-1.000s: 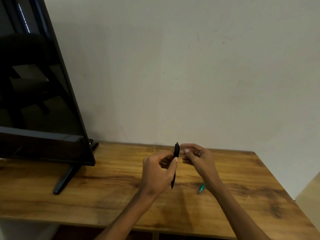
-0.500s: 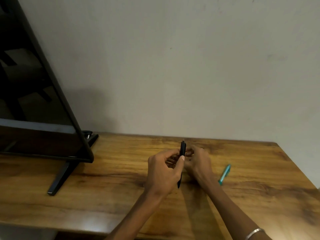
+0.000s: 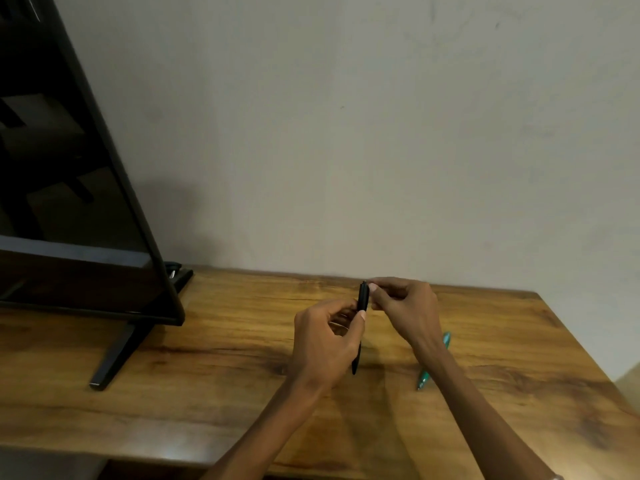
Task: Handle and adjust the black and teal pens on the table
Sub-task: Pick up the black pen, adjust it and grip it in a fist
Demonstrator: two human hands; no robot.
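The black pen (image 3: 362, 297) stands nearly upright above the wooden table (image 3: 214, 368), its tip pointing down. My left hand (image 3: 325, 344) grips its middle between thumb and fingers. My right hand (image 3: 405, 306) pinches the pen's top end with thumb and forefinger. The teal pen (image 3: 423, 378) lies flat on the table to the right, partly hidden behind my right forearm, with only its two ends showing.
A black flat screen (image 3: 79, 209) on a slanted foot (image 3: 114, 358) fills the left side of the table. A plain wall (image 3: 381, 133) stands right behind the table's back edge. The table's right edge runs at the far right.
My right hand has risen from beside the pen's middle to its top end. The view shifted, and my right forearm now covers the teal pen's middle. My left hand keeps its grip.
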